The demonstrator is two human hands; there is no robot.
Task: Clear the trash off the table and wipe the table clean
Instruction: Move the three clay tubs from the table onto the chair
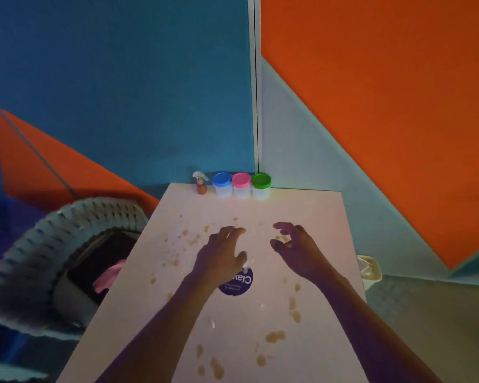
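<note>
Trash-clearing step in hand. Left hand [221, 255] and right hand [296, 244] hover over the table [315, 217], fingers loosely spread, gripping nothing. A round purple label [239, 286] lies under the left hand; brown stains [275, 336] remain. Next: pinch up scraps, then wipe.
</note>
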